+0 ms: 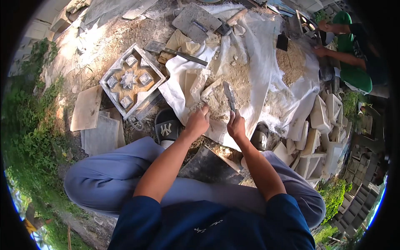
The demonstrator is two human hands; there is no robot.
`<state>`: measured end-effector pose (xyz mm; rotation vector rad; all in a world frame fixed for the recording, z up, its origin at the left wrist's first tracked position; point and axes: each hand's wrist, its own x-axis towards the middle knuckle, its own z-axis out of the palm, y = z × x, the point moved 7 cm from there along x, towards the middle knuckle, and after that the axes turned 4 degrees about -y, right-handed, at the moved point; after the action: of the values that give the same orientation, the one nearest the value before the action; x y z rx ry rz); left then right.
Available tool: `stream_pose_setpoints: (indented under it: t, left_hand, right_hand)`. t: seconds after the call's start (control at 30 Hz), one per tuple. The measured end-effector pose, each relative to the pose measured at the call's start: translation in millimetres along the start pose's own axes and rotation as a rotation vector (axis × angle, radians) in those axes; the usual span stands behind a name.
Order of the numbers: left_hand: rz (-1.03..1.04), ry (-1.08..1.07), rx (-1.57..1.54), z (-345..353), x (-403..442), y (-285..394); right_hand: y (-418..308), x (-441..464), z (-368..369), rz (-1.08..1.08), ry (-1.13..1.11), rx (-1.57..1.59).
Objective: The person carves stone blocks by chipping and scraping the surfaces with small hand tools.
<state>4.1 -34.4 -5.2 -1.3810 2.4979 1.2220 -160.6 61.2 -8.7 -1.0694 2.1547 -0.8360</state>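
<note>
My right hand (236,124) is closed around the handle of a narrow trowel (229,95). Its grey blade points away from me over a heap of pale, damp-looking powder (238,81) on a white sheet. To its left, my left hand (198,121) is closed at the near edge of that heap, thumb uppermost. Whatever it grips, if anything, is hidden by the fingers and pale material. Just beyond my left hand stands a pale block (195,84) on the white cloth (177,68).
A square mould (158,80) with a star pattern lies left, beside flat boards (100,135). A long-bladed tool (185,56) and a plastering float (196,23) lie beyond. Cast blocks (318,114) are stacked right. Another person (354,54) works at the upper right.
</note>
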Motion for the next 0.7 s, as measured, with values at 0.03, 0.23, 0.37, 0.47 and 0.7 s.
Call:
stream_pose_setpoints:
  t: [0.03,0.23,0.37,0.47,0.7]
  left_hand:
    - [-0.083,-0.048,-0.029,-4,-1,2]
    - [-0.195,-0.086,-0.08,2,-2,-4]
    - [-0.095,-0.063,-0.11,7,2,-7]
    - [-0.189,-0.151,-0.147,0,-1,1]
    - [-0.22,-0.163,-0.136,5,-1,-7]
  right_hand:
    - [20,6,13,0.051,-0.075,-0.146]
    - [0,14,-7,0.127,-0.125,-0.147]
    - [-26,6,-14,-0.008,0.0,-0.011]
    - [9,0,11,0.12,-0.173,-0.262]
    - [-20,3,-8,0.104,-0.115,-0.12]
